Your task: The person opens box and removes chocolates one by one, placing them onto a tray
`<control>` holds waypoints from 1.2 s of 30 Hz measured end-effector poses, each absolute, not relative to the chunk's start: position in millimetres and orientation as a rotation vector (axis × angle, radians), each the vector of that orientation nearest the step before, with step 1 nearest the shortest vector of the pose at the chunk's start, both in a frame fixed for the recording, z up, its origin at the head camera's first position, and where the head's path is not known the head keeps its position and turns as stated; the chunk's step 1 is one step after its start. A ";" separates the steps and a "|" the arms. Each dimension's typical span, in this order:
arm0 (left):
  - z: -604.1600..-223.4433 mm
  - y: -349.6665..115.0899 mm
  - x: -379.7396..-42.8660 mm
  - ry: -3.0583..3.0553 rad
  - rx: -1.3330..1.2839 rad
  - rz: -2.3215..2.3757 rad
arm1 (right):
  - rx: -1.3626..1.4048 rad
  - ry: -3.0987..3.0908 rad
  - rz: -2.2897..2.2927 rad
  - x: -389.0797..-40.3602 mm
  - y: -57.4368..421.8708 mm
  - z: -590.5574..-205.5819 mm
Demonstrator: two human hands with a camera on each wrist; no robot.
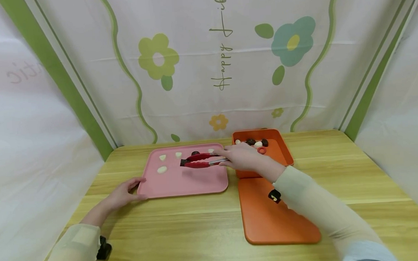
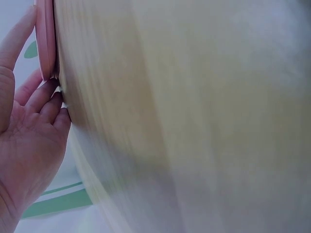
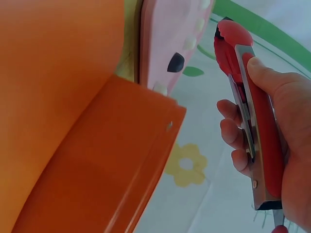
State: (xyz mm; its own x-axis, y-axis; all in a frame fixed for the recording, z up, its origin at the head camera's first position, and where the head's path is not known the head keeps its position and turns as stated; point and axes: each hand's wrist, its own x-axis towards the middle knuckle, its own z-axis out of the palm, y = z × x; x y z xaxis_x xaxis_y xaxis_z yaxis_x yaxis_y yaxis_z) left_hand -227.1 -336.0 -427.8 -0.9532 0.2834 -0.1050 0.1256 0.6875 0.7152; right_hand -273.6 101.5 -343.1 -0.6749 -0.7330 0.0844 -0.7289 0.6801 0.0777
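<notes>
My right hand (image 1: pixel 242 156) grips a pair of red-and-metal tongs (image 3: pixel 265 131) over the pink tray (image 1: pixel 183 187), thumb on one arm and fingers on the other. Black shows at the tongs' tips; I cannot tell whether it is part of them or a held piece. Several small white pieces, such as an oval one (image 1: pixel 162 169), lie on the tray with a dark piece (image 3: pixel 176 63). My left hand (image 1: pixel 123 193) holds the tray's near left corner, thumb on one side and fingertips on the other.
Right of the tray stands an orange box (image 1: pixel 280 153) with white and dark pieces and a red ring (image 1: pixel 262 150) inside. A flat orange lid (image 1: pixel 264 228) lies in front of it, partly under the right forearm. Printed fabric (image 1: pixel 194 100) hangs behind the wooden table (image 1: pixel 178 239).
</notes>
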 end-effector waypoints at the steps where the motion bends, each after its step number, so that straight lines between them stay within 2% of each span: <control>1: -427.7 -336.0 -227.1 2.688 0.328 1.127 | 1.214 -2.785 -0.055 -274.9 98.5 -344.3; 14: -430.5 -338.4 -228.6 2.693 0.313 1.119 | 1.222 -2.835 -0.038 -291.1 68.0 -359.0; 36: -430.0 -338.0 -228.4 2.690 0.314 1.119 | 1.200 -2.909 -0.078 -297.7 50.2 -372.8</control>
State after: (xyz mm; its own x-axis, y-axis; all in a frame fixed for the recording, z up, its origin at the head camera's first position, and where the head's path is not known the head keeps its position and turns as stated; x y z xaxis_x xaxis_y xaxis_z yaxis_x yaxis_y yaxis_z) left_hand -228.4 -338.0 -430.0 -0.9550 0.2748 -0.1116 0.1145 0.6887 0.7160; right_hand -297.7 50.2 -372.8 -0.7093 -0.7045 -0.0250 -0.7048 0.7081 0.0431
